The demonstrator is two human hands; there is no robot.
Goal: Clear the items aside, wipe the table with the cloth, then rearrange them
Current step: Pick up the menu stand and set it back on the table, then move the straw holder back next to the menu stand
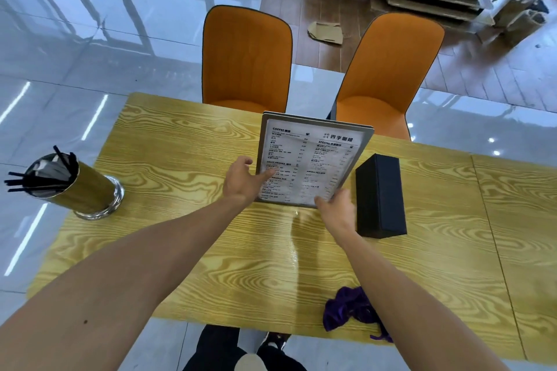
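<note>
A framed menu card [313, 156] stands tilted near the middle of the yellow wood-grain table [187, 244]. My left hand [244, 182] grips its lower left edge, thumb on the printed face. My right hand [337, 208] holds its lower right corner. A black rectangular box [380, 196] stands just right of the menu, close to my right hand. A gold and silver cup of black straws [75, 187] sits at the table's left edge. A crumpled purple cloth [349, 307] lies near the front edge, under my right forearm.
Two orange chairs [245, 60] [388, 69] stand at the far side of the table. A seam at the right marks an adjoining tabletop [521, 220]. Stacked boards and cardboard lie on the floor beyond. My legs and shoes show below the front edge.
</note>
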